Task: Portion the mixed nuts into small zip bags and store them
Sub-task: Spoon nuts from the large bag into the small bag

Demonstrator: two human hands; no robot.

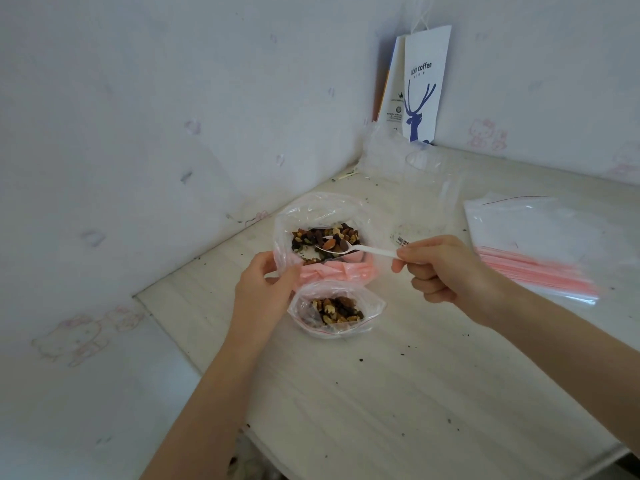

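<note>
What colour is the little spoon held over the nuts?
White. The spoon shows plainly in the head view, the only one here.

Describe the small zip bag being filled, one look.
On the pale table, find the big pink-rimmed nut bag the left hand holds. The small zip bag lies open just nearer the person; unlike the flat empty bags at right, it holds nuts.

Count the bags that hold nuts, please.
2. The large bag, gripped at its edge by the left hand, and the small zip bag on the table in front of it. The stacked bags at right look empty.
</note>
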